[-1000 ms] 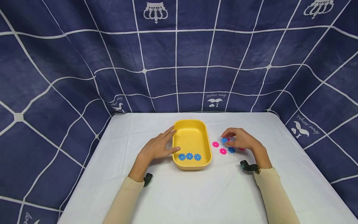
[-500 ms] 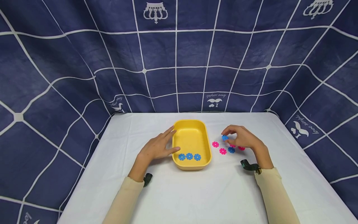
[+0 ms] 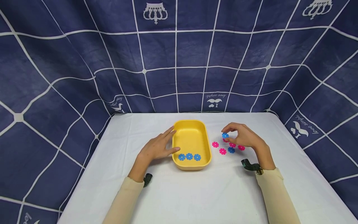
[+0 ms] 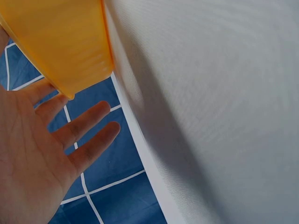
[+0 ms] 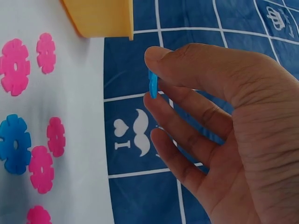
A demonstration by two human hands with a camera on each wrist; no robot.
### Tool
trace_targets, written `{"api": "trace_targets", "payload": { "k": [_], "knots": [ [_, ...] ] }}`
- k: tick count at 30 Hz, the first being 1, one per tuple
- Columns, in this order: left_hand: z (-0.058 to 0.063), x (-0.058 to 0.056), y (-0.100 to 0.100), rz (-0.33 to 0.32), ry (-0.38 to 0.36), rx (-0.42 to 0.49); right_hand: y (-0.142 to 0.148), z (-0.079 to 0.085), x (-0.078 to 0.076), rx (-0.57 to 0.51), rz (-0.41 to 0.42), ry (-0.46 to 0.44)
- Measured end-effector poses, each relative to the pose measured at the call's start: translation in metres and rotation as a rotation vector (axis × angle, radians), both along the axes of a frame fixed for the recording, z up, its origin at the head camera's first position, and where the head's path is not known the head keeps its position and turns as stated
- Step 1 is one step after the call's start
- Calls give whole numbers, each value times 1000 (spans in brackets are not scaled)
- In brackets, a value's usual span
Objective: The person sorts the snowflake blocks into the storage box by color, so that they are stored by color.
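Note:
My right hand [image 3: 242, 135] pinches a blue snowflake disc [image 3: 225, 135] between thumb and fingertips, raised above the table. In the right wrist view the pinched disc [image 5: 153, 85] shows edge-on. Below it lie several pink snowflake discs [image 3: 222, 151] and one blue snowflake disc [image 3: 231, 150]. My left hand [image 3: 158, 146] rests at the left rim of a yellow tray [image 3: 193, 141], fingers spread and the thumb reaching over the rim. The left wrist view has straight fingers against the side of the tray [image 4: 65, 42]. Three blue discs [image 3: 189, 156] lie in a row at the tray's near end.
A white cloth covers the table [image 3: 190, 199]. Behind and on both sides hangs a dark blue curtain [image 3: 159, 82] with white grid lines. A black wrist camera [image 3: 250, 165] sits below my right wrist, another [image 3: 147, 179] by the left.
My right hand has lifted the blue disc upward from the group, so more pink discs show beneath it. The left hand and the tray stay where they were.

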State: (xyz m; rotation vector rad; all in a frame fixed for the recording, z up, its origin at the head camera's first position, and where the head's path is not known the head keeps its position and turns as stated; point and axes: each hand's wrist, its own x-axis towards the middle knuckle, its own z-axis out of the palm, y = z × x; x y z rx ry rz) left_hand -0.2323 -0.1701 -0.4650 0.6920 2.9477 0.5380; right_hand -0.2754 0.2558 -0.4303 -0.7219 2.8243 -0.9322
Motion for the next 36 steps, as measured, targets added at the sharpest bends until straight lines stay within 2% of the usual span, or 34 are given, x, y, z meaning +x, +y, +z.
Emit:
{"api": "trace_targets", "payload": {
  "k": [11, 19, 31, 36],
  "knots": [
    [0, 0, 0, -10, 6, -1, -4, 3, 2, -3, 10, 14],
    [1, 1, 0, -12, 7, 8, -14, 4, 3, -15, 53, 35],
    [-1, 0, -1, -11, 15, 9, -30, 4, 7, -57, 125, 114],
    [-1, -1, -1, -14, 16, 13, -40, 4, 9, -59, 143, 103]
  ]
}}
